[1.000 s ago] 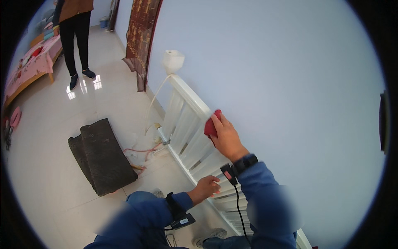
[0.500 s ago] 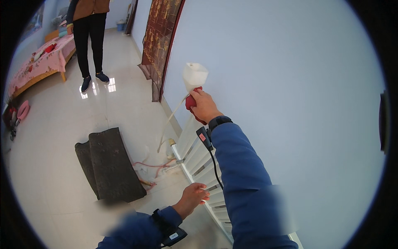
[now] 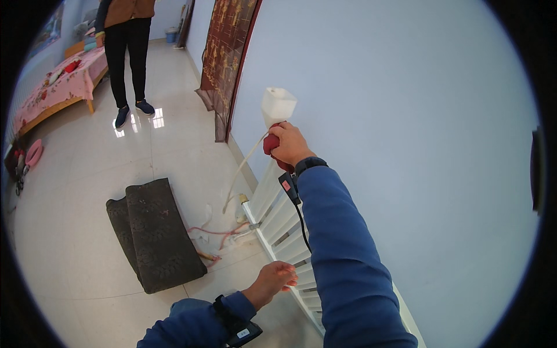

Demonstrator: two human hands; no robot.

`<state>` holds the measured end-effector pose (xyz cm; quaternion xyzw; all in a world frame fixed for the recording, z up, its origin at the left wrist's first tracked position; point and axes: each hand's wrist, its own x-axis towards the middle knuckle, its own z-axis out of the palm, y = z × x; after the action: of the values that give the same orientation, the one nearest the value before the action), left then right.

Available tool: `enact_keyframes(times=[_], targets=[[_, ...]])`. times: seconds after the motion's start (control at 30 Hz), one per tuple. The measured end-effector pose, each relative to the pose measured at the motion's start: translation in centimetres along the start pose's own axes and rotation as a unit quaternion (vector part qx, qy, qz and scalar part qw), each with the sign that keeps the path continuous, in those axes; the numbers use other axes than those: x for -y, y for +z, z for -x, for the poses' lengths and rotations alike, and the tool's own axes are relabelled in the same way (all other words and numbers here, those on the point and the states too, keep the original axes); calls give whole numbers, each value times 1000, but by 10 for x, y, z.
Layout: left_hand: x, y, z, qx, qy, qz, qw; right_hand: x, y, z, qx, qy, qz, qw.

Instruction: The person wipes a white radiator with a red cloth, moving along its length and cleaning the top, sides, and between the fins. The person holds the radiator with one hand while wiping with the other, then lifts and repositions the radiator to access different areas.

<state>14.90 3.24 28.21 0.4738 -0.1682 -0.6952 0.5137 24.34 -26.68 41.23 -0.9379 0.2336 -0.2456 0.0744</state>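
My right hand (image 3: 290,144) is closed on a crumpled red cloth (image 3: 271,143) at the far end of the white slatted radiator (image 3: 281,229). The cloth is just below a white plastic box (image 3: 278,105) on the wall, from which a pale cord (image 3: 241,171) hangs down. My left hand (image 3: 272,282) is beside the near part of the radiator, fingers loosely bent and apart, nothing visible in them. Whether its fingertips touch the slats I cannot tell. Both wrists carry black straps, and a black device with a cable hangs by the right one.
A folded dark mat (image 3: 159,232) lies on the tiled floor, left of the radiator. Pink tubing (image 3: 223,233) and scraps lie between them. Ahead, another person (image 3: 130,58) stands near a bed with a pink cover (image 3: 64,87). A dark red patterned curtain (image 3: 226,64) hangs along the wall.
The view has shifted slightly. My right hand stays on the red cloth below the box. My left hand's fingers have curled a little more beside the radiator.
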Motion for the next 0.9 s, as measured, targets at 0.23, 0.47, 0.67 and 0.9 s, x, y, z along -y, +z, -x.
enact_keyframes(times=[0.23, 0.47, 0.67, 0.9], targets=[[-1, -4, 1, 3, -2, -8, 1000, 0, 3, -4, -13, 1, -16, 1000], [2, -6, -1, 7, 2, -2, 1000, -1, 3, 1, -29, -20, 1, 999], [7, -9, -3, 14, 18, 0, 1000, -2, 3, 1, -21, -36, -19, 999], [2, -6, -7, 5, 26, -1, 1000, -9, 0, 14, -51, -60, -34, 996]])
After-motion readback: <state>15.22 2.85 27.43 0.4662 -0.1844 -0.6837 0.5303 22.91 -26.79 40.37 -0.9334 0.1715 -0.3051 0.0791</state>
